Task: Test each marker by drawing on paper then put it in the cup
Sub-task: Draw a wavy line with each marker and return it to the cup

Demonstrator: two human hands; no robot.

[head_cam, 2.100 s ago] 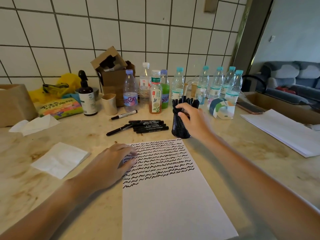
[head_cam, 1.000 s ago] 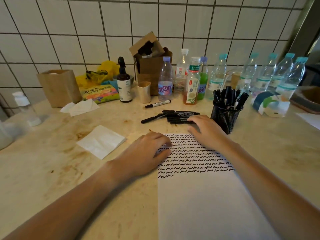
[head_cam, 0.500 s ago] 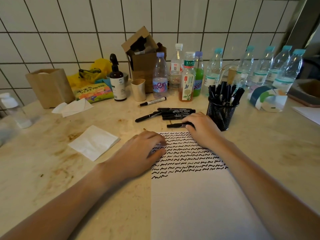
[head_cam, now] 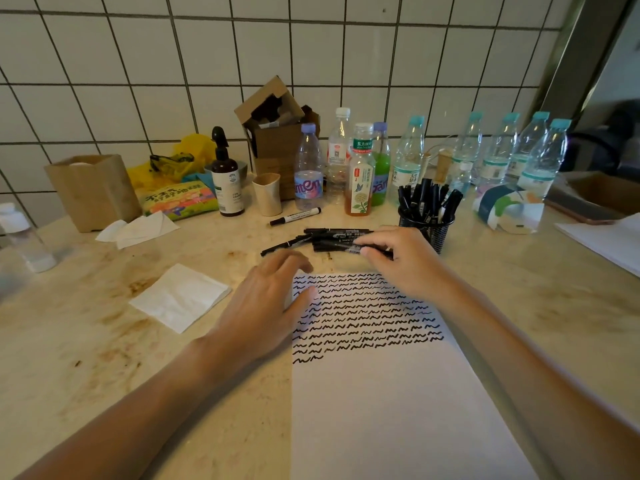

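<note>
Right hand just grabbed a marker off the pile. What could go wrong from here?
1. The right hand pinches one marker lying against the loose pile; lifting it may roll the others.
2. The mesh cup looks crowded; forcing another in might tip it.
3. The left hand rests on only a corner of the paper; strokes could shift it.

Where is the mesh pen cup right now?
In the head view, the mesh pen cup stands right of centre, just beyond the right hand, in front of the water bottles.

My right hand covers 1 end of the marker I pinch. My left hand hides the paper's top-left corner; its bottom runs past the frame edge.
</note>
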